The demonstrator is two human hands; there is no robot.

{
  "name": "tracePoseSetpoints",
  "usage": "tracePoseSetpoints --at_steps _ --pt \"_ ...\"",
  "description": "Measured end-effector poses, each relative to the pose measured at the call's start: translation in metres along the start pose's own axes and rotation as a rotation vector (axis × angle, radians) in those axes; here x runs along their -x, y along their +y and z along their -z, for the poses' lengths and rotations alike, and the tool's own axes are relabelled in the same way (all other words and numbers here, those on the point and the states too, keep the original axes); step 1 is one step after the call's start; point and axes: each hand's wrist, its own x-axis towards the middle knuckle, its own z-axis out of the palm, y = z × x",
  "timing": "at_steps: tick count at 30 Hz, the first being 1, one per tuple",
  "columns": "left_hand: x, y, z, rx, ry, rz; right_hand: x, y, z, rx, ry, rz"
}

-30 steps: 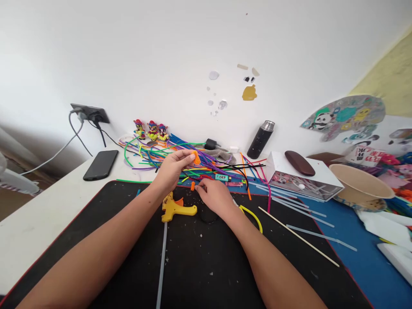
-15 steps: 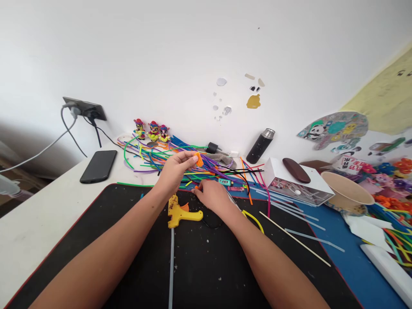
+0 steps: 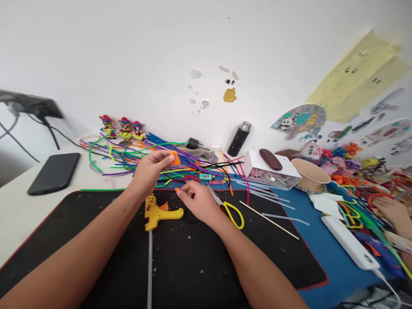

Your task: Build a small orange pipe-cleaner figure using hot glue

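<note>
My left hand (image 3: 148, 170) is raised over the black mat (image 3: 193, 266) and pinches a small orange piece (image 3: 175, 158) at its fingertips. My right hand (image 3: 197, 200) rests low on the mat with its fingers curled in a pinch at a tiny orange bit (image 3: 178, 189). A yellow glue gun (image 3: 158, 213) lies on the mat between the two hands, a clear glue stick (image 3: 149, 268) trailing from it toward me. Yellow-handled scissors (image 3: 227, 205) lie just right of my right hand.
A heap of coloured pipe cleaners (image 3: 138, 154) lies behind the hands, with three small figures (image 3: 124, 127), a black phone (image 3: 54, 173), a black flask (image 3: 238, 138), a white box (image 3: 270, 171), a paper bowl (image 3: 310, 179) and a wooden stick (image 3: 268, 219). Another person's hand (image 3: 392, 212) is at the right edge.
The view has swung right, showing more of the cluttered right side and another person's hand. My right hand has drawn back a little; the scissors beside it now show.
</note>
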Motion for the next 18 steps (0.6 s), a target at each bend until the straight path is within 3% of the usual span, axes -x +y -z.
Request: tracePoseSetpoints --at_steps 4,9,18 --pt "-0.005 -0.005 0.006 -0.020 0.030 0.036 -0.001 -0.004 0.000 -0.119 -0.041 0.030" --pt "-0.019 -0.008 0.012 -0.037 0.098 0.069 -0.011 -0.008 -0.006 -0.085 -0.136 0.081" --pt "-0.043 -0.009 0.023 -0.012 0.137 0.085 -0.033 0.008 -0.013 -0.231 -0.056 0.014"
